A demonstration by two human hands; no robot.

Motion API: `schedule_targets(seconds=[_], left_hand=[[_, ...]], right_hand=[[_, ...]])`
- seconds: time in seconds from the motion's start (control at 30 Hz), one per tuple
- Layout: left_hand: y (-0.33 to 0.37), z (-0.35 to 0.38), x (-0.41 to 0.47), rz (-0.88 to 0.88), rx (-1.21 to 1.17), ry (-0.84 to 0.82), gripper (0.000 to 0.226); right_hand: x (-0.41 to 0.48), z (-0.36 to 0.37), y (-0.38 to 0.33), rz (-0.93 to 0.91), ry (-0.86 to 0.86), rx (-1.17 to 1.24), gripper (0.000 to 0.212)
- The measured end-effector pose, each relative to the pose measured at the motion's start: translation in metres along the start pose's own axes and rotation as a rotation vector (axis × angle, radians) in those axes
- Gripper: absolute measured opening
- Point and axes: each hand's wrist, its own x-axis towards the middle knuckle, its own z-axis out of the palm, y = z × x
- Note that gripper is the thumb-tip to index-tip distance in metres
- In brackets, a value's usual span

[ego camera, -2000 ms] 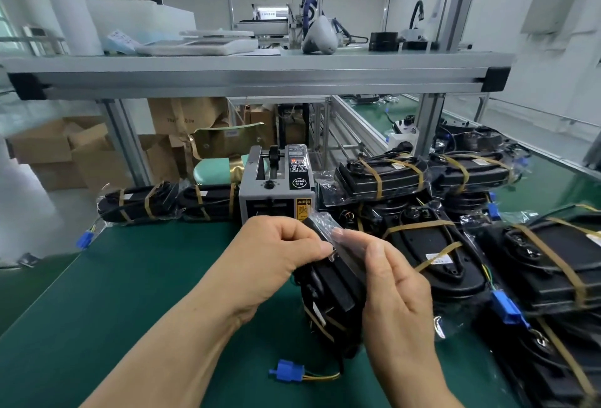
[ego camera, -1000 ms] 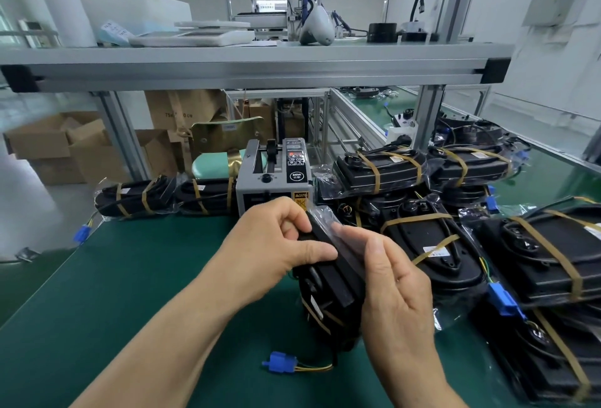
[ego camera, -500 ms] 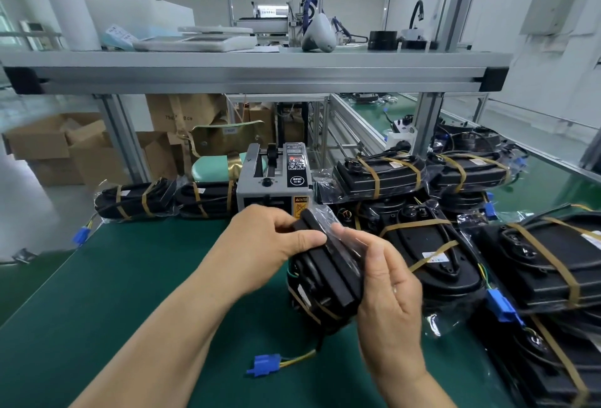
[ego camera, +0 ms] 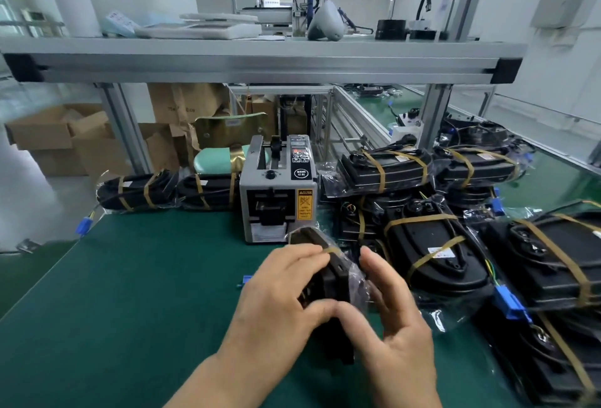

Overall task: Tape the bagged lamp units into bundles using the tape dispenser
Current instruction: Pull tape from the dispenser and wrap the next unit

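A black bagged lamp unit (ego camera: 335, 277) stands on edge above the green mat, between both hands. My left hand (ego camera: 283, 297) grips its left side, fingers curled over the top where a strip of brown tape runs. My right hand (ego camera: 393, 320) holds the right side, thumb pressed against the near face and fingers against the crinkled bag. The grey tape dispenser (ego camera: 276, 193) stands just behind the unit; no cut strip shows at its mouth. The unit's lower end is hidden behind my hands.
Taped lamp bundles (ego camera: 435, 251) pile up at the right, some with blue connectors (ego camera: 510, 303). Two more bundles (ego camera: 143, 191) lie left of the dispenser. The green mat (ego camera: 136, 294) spreads to the left. An aluminium shelf (ego camera: 260, 59) crosses overhead; cardboard boxes sit behind.
The unit has been turned more upright and lifted towards the dispenser. My left hand slid over its top and my right hand shifted to the near right side. The blue connector is now hidden.
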Motion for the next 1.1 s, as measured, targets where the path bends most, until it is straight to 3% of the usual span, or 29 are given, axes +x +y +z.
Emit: schedule_targets(seconds=[0.07,0.23,0.3,0.4,0.57,0.7,0.8,0.83,0.9,0.97,1.1], left_hand=[[0.0,0.009,-0.011,0.075,0.05,0.015,0.048],[-0.005,0.017,-0.024,0.101,0.027,0.066,0.047],[-0.004,0.014,-0.026,0.094,0.023,0.047,0.049],[-0.007,0.008,-0.027,0.078,0.031,0.048,0.055],[-0.011,0.009,-0.026,0.142,0.081,0.053,0.052],[-0.009,0.004,-0.02,0.147,-0.01,0.009,0.046],[-0.014,-0.004,-0.003,-0.127,-0.35,-0.021,0.021],[-0.021,-0.004,0.01,-0.292,-0.432,0.059,0.012],[-0.044,0.001,0.042,-0.688,-0.577,0.24,0.016],[-0.068,0.005,0.074,-1.005,-0.748,0.302,0.017],[-0.093,0.016,0.107,-1.214,-0.867,0.353,0.02]], right_hand=[[0.003,0.0,-0.004,-0.018,-0.032,-0.166,0.078],[-0.005,0.011,0.0,-0.042,-0.037,-0.254,0.057],[-0.009,0.013,0.0,-0.035,0.024,-0.208,0.046],[-0.011,0.013,-0.002,0.008,0.107,-0.098,0.055],[-0.015,0.02,-0.005,0.125,0.082,0.09,0.034],[-0.008,0.018,-0.006,0.258,0.117,0.197,0.037],[-0.004,0.014,-0.011,0.349,0.133,0.254,0.032],[-0.004,0.014,-0.011,0.373,0.13,0.266,0.031],[-0.008,0.014,-0.011,0.386,0.123,0.262,0.031],[-0.011,0.015,-0.013,0.359,0.114,0.203,0.039],[-0.013,0.017,-0.015,0.321,0.133,0.143,0.047]])
